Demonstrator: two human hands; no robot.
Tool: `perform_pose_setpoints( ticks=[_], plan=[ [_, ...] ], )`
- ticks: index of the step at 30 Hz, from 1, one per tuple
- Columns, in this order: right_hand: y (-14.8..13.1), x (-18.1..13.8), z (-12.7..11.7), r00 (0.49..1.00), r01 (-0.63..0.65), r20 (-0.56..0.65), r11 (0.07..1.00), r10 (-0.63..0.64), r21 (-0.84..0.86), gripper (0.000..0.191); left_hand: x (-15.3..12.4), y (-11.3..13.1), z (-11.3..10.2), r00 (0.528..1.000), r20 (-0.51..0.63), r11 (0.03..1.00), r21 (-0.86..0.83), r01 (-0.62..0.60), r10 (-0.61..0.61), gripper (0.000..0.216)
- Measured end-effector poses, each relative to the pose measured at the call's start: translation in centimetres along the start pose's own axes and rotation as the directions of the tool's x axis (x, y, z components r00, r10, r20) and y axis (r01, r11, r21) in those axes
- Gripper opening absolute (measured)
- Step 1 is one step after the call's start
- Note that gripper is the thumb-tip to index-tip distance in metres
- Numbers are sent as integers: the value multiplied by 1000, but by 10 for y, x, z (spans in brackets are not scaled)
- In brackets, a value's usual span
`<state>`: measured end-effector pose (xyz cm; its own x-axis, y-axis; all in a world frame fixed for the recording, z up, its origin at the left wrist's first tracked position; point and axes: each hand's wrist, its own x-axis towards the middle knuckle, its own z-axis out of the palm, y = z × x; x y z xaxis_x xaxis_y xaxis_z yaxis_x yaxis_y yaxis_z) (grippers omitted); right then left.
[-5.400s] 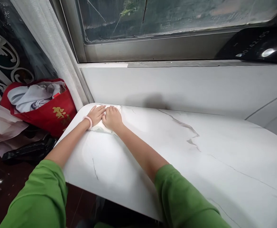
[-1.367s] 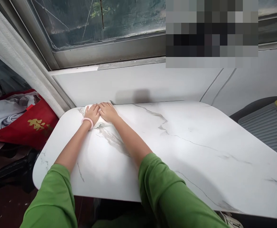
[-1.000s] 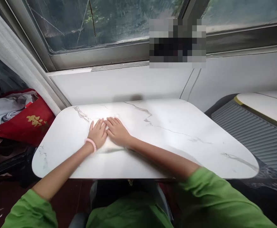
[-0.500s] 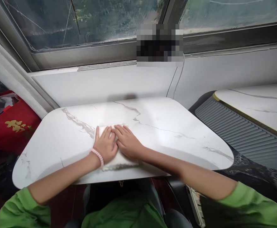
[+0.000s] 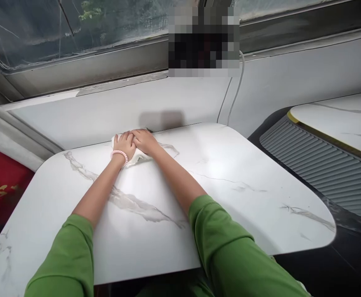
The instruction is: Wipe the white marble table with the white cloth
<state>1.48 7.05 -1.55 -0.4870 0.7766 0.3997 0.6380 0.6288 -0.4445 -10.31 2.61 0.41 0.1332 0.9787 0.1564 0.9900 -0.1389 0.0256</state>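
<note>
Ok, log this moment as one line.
left hand: flat on white cloth | right hand: flat on same cloth | cloth at far edge of marble table

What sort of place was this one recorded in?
Probably a window-side dining corner, cafe or home: a marble-patterned table against the wall under a window, a second similar table to the right, left hand and right hand pressing a white cloth on the nearer one.

- There is a single camera, worn on the person's head, looking forward and down along both outstretched arms.
- It faces the window point(image 5: 44, 24), with the tabletop point(image 5: 245, 173) close beneath it and filling most of the frame.
- The left hand point(image 5: 124, 145) and right hand point(image 5: 145, 141) lie far out at the back edge.
- A second tabletop point(image 5: 338, 119) shows at the right.
</note>
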Motion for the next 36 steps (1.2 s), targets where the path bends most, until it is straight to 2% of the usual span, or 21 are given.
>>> perform_pose_setpoints(
  ticks=[6, 12, 16, 22, 26, 29, 32, 36],
  plan=[
    [3, 0, -3, 1000, 10, -1, 1000, -10, -10, 40, 2, 3, 0, 1000, 17, 1000, 31, 7, -8, 41],
    [-5, -34, -15, 999, 36, 29, 999, -35, -31, 48, -24, 23, -2, 999, 47, 998, 58, -18, 16, 45],
    [-10, -79, -31, 997, 26, 74, 997, -20, -75, 48, -58, 51, -5, 996, 79, 997, 59, -52, 47, 50],
    [-28, -171, -68, 989, 98, 124, 989, -84, -113, 48, -134, 106, -16, 994, 42, 995, 0, -98, 98, 54],
    [-43, -238, -90, 994, 93, 79, 984, -82, -154, 48, -180, 135, -23, 957, 76, 958, -88, -272, 279, 57],
    [-52, -274, -98, 998, 64, 22, 980, -61, -189, 50, -200, 147, -27, 915, 67, 911, -148, -385, 398, 58],
    [-54, -288, -100, 1000, 18, -14, 981, -21, -193, 53, -204, 154, -28, 890, 78, 885, -175, -432, 450, 60],
    [-34, -266, -97, 999, -28, -44, 986, 21, -162, 51, -179, 157, -21, 895, 85, 891, -176, -418, 437, 62]
  ],
)
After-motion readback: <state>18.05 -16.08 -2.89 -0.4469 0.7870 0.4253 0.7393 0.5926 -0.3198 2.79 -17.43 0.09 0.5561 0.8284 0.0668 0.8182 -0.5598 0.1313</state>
